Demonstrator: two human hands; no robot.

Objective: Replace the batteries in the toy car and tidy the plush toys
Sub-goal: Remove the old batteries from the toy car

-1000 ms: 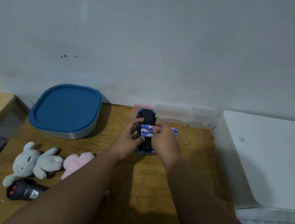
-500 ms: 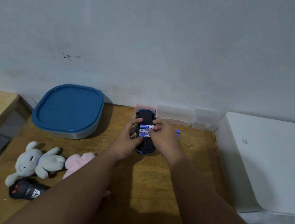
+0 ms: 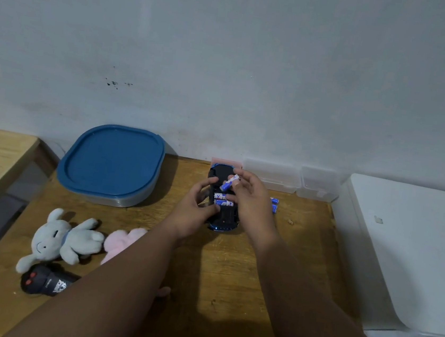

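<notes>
The blue toy car (image 3: 224,218) lies upside down on the wooden table (image 3: 230,280), its black underside and battery bay facing up. My left hand (image 3: 192,212) grips the car's left side. My right hand (image 3: 251,199) pinches one blue-and-white battery (image 3: 228,183), tilted above the bay. Two batteries (image 3: 222,199) still lie in the bay. Two loose batteries (image 3: 274,204) rest on the table right of my right hand. A grey plush rabbit (image 3: 63,239) and a pink plush (image 3: 121,242), partly hidden by my left arm, lie at the front left.
A blue-lidded container (image 3: 111,164) stands at the back left. Clear plastic boxes (image 3: 292,180) line the wall behind the car. A black remote control (image 3: 44,282) lies below the rabbit. A white box (image 3: 405,253) borders the table on the right.
My right hand has lifted one battery up out of the car's bay, where three lay before. My left hand still holds the car.
</notes>
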